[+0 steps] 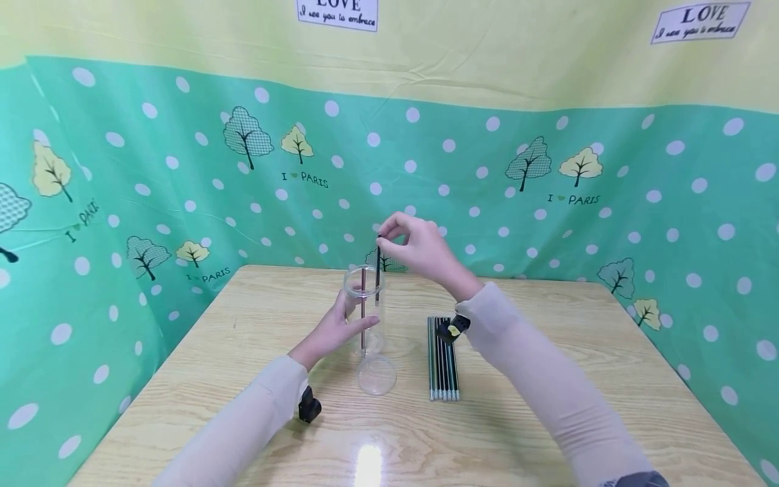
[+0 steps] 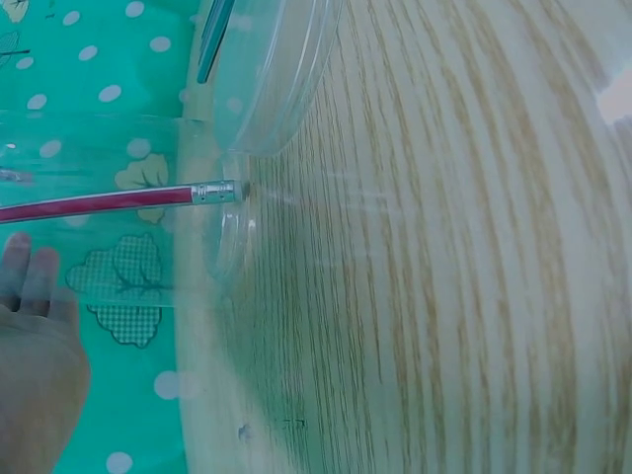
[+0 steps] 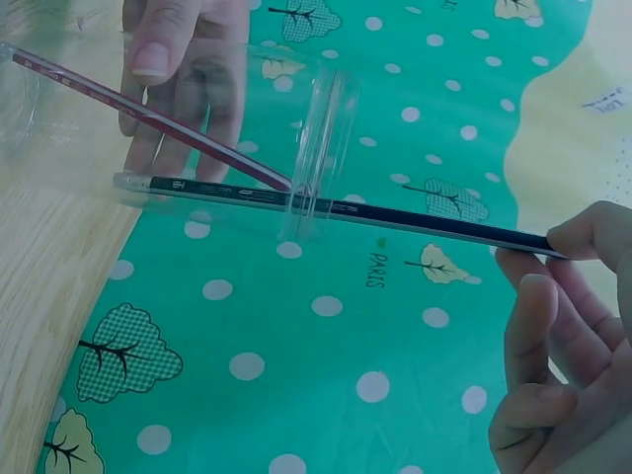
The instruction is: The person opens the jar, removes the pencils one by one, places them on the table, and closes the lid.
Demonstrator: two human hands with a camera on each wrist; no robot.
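My left hand (image 1: pixel 335 328) grips a clear plastic cylinder (image 1: pixel 373 311) on the table, thumb at its near side, fingers behind it. Inside leans a red pencil (image 2: pixel 109 202), its eraser end down near the cylinder's base in the left wrist view. Above the rim, my right hand (image 1: pixel 420 249) pinches the upper end of a black pencil (image 3: pixel 425 222) between thumb and fingers. The black pencil's lower part, eraser end first, is within the cylinder's mouth, off the bottom. A clear round lid (image 1: pixel 376 376) lies in front of the cylinder.
Right of the lid, several dark and green pencils (image 1: pixel 443 372) lie side by side, eraser ends toward me, partly below the right forearm. The wooden table (image 1: pixel 274 308) ends at a green dotted curtain (image 1: pixel 438 176) behind and at the sides.
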